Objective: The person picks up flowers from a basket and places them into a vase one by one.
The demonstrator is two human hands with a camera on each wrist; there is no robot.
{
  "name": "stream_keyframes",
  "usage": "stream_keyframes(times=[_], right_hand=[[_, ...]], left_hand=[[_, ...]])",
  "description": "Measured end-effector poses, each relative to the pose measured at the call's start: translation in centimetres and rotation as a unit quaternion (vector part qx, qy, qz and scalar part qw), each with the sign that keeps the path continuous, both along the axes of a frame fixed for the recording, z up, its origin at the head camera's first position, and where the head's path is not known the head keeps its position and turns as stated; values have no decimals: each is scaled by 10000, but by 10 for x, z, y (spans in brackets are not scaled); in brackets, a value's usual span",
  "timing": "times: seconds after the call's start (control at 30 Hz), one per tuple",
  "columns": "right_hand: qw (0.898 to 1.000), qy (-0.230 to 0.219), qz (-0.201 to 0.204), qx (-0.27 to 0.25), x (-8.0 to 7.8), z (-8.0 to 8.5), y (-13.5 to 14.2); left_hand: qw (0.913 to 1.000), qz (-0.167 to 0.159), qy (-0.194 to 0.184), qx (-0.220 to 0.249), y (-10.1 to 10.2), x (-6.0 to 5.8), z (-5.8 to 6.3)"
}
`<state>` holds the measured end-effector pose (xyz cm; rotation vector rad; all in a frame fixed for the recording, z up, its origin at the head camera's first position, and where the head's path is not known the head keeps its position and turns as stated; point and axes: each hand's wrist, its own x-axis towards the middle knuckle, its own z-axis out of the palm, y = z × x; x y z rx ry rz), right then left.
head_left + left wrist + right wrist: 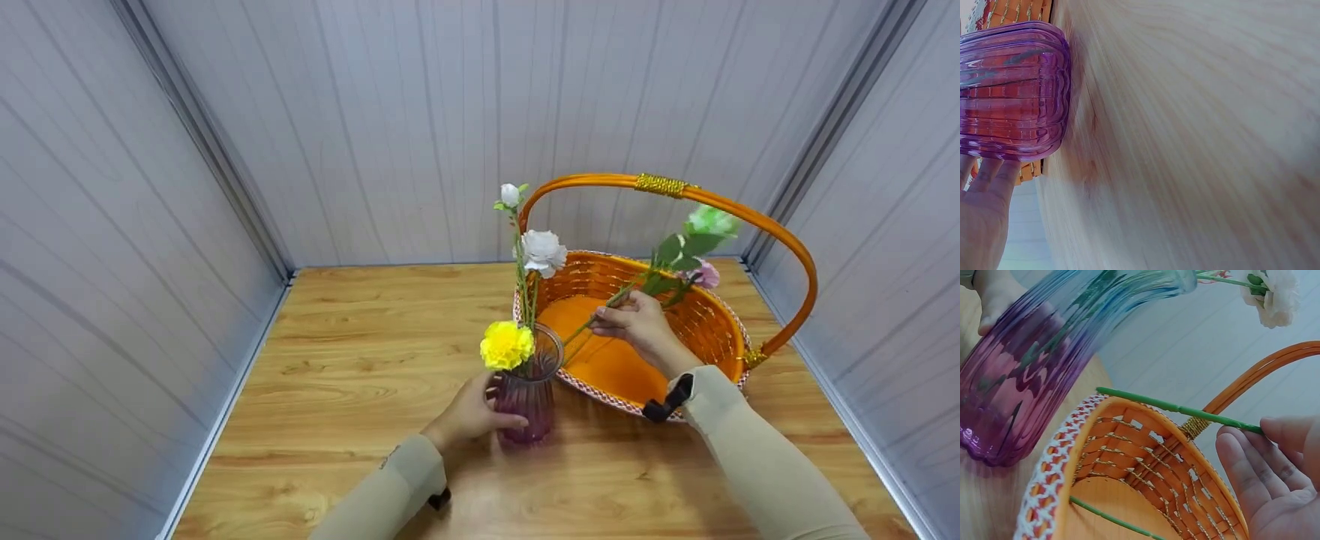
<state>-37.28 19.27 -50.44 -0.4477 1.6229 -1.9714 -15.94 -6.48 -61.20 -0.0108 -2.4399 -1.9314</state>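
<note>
My left hand [471,412] grips a ribbed glass vase [529,409], purple at its base, with the thumb across its front. In the vase stand a yellow carnation [507,345], a white carnation [543,253] and a white rosebud [510,196]. My right hand [637,326] pinches the green stem [1179,408] of a light green flower [711,222] over the basket. The stem's lower end points toward the vase and, in the right wrist view, is outside it. In the left wrist view, fingers [1002,180] touch the side of the vase.
An orange woven basket [600,270] with a tall arched handle [780,229] stands right of the vase. A pink flower [703,274] is in it, and another green stem [1112,518] lies inside. Pale panel walls [390,135] enclose the wooden tabletop [360,360].
</note>
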Motion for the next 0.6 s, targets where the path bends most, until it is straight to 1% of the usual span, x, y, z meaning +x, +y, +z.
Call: stream_keyframes(times=[0.2, 0.33, 0.47, 0.6], right_hand=[[10000, 39, -8, 26, 4, -4, -4], [9999, 74, -42, -75, 6, -6, -5], [9996, 142, -142, -191, 9, -8, -5], [9991, 284, -249, -204, 12, -9, -4]], left_hand=[[10000, 29, 4, -51, 0, -1, -1], [9999, 12, 64, -108, 0, -1, -2], [9999, 2, 76, -91, 0, -1, -3], [10000, 14, 7, -8, 0, -1, -3]])
